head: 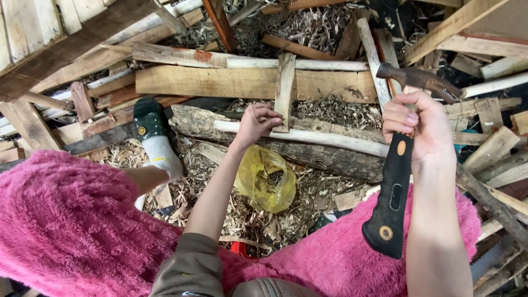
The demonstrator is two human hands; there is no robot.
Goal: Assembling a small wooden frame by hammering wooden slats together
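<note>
Your left hand (256,122) is resting on a slat (284,91) that is standing across a log (286,146). A bag (265,179) is lying just before the log, below that hand. To the right, your right hand (418,129) is holding a hammer (404,159) up, head farthest from you. A shoe (149,118) is sitting left of the log.

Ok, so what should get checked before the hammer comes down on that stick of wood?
1. Right hand grip on the rusty-headed hammer with the black handle: ok, but closed high up, just under the head.
2. Left hand steadying the short pale wooden slat: ok, fingers pinch its lower end.
3. Fingers out of the strike path: not ok, they sit on the slat.
4. Slat resting firmly on the bark-covered log: cannot tell.
5. Foot in the green and white sock out of the way: ok, it rests off to the left.
6. Nail in place: cannot tell.
</note>
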